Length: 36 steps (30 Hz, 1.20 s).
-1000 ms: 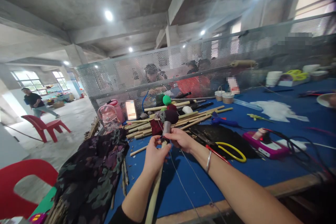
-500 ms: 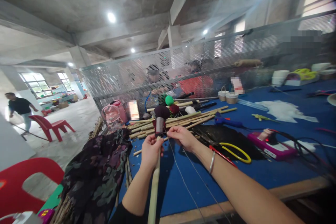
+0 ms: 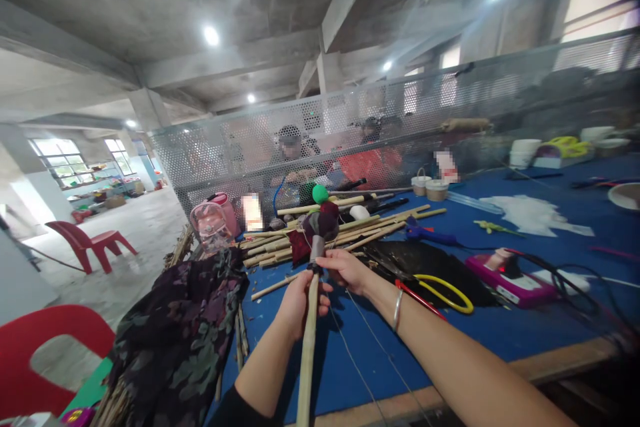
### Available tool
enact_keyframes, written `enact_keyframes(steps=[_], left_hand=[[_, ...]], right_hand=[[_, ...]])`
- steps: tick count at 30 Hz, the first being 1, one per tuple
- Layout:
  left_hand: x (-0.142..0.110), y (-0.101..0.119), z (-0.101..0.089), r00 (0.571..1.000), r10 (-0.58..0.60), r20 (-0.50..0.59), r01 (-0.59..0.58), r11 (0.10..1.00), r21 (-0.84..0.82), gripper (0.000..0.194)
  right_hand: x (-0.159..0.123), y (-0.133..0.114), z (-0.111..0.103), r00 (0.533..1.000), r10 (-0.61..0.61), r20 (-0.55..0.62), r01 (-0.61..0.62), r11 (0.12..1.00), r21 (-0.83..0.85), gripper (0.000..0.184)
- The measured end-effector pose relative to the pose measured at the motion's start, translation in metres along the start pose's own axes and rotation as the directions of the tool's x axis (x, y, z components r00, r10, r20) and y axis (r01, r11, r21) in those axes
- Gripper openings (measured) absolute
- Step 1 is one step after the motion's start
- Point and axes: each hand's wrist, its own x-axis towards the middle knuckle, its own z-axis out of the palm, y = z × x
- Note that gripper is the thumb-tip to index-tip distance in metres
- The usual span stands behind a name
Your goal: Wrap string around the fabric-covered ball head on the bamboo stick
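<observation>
A pale wooden stick (image 3: 308, 360) rises from the bottom edge, with a dark band and a short grey cylinder (image 3: 317, 248) at its upper end. Above the cylinder shows a dark purple and grey ball-like bundle (image 3: 323, 223). My left hand (image 3: 299, 307) wraps the stick just below the band, fingers curled behind it. Against the cylinder's lower right side, my right hand (image 3: 347, 271) is closed in a pinch on a thin wire (image 3: 355, 357), whose two strands trail down over the table edge. The pinched end is hidden by the fingers.
Wooden sticks (image 3: 270, 251) lie behind my hands on the blue table (image 3: 360, 380). To the right are yellow-and-red-handled cutters (image 3: 445, 293), a blue glue gun (image 3: 433, 233) and a purple power strip (image 3: 510, 282). Patterned dark cloth (image 3: 185, 327) covers the left side.
The stick's upper end has swung slightly right and the ball has tilted, showing grey. My left hand shifted right and lower; my right fingers came against the cylinder. A walking person left view.
</observation>
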Motion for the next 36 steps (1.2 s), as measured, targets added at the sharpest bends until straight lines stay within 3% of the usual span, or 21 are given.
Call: enact_keyframes(steps=[3,6,16,19,23,27,29,31,32,34,36], left_hand=[[0.002,-0.005,0.003,0.950,0.266,-0.162,-0.220,0.941,0.257,0.039],[0.001,-0.005,0.002,0.882,0.437,-0.176,-0.348,0.856,0.382,0.041],[0.002,0.012,-0.007,0.876,0.438,-0.202,-0.412,0.897,0.157,0.028],[0.005,0.013,-0.010,0.895,0.405,-0.188,-0.391,0.914,0.106,0.025],[0.006,0.013,-0.014,0.953,0.282,-0.107,-0.284,0.959,-0.003,0.022],[0.002,0.012,-0.012,0.998,0.054,0.034,-0.045,0.973,-0.226,0.017],[0.001,0.009,-0.009,0.989,-0.079,0.124,0.103,0.975,-0.199,0.020],[0.000,0.005,-0.006,0.979,-0.145,0.146,0.161,0.982,-0.099,0.028],[0.001,0.003,-0.004,0.988,-0.112,0.107,0.118,0.992,-0.048,0.031],[0.002,-0.002,-0.002,0.994,0.095,-0.046,-0.091,0.992,0.084,0.035],[0.004,-0.006,-0.003,0.915,0.367,-0.165,-0.317,0.910,0.266,0.041]], right_hand=[[0.002,0.002,0.001,0.999,0.006,-0.032,-0.008,0.998,-0.065,0.032],[0.000,0.000,0.007,0.999,0.006,-0.043,-0.009,0.997,-0.080,0.033],[-0.006,-0.013,0.015,0.992,-0.103,-0.067,0.100,0.994,-0.046,0.032],[-0.005,-0.013,0.017,0.990,-0.112,-0.081,0.108,0.993,-0.051,0.032],[-0.004,-0.011,0.018,0.995,-0.075,-0.066,0.076,0.997,0.010,0.032],[-0.007,-0.013,0.011,0.994,-0.020,0.105,0.007,0.992,0.128,0.036],[-0.008,-0.014,0.005,0.989,0.019,0.144,-0.037,0.992,0.124,0.038],[-0.008,-0.013,-0.001,0.995,0.050,0.087,-0.056,0.996,0.074,0.035],[-0.008,-0.011,-0.004,0.997,0.064,0.048,-0.066,0.997,0.042,0.035],[-0.006,-0.009,-0.006,0.996,0.091,-0.006,-0.091,0.996,-0.009,0.034],[-0.005,-0.007,-0.005,0.995,0.096,-0.014,-0.097,0.994,-0.040,0.034]])
